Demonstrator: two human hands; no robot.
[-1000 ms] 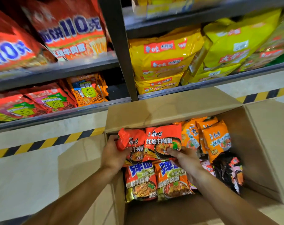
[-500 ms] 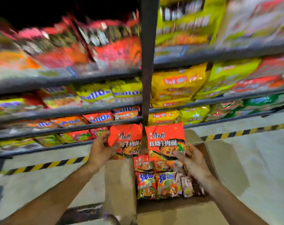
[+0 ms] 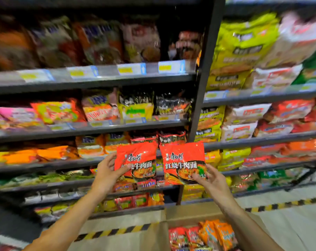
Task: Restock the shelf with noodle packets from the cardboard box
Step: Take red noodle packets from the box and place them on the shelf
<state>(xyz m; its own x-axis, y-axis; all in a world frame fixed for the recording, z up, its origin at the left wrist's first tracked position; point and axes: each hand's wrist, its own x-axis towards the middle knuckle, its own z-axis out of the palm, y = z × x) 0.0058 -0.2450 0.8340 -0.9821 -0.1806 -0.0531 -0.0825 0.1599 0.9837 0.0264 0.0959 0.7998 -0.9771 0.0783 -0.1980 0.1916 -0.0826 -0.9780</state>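
Observation:
I hold two red noodle packets upright, side by side, in front of the shelf. My left hand grips the left red packet at its lower left edge. My right hand grips the right red packet at its lower right corner. Both packets hang level with the third shelf board, near the dark upright post. The cardboard box stands open on the floor below, with several red and orange packets inside.
The shelves on both sides of the post are stacked with many noodle bags, yellow and green ones at upper right. Price tags line the board edges. A yellow-black hazard stripe runs along the floor at the shelf base.
Both hands lifted the two red packets out of the box and up to shelf height. My view tilted upward from the box to the shelves.

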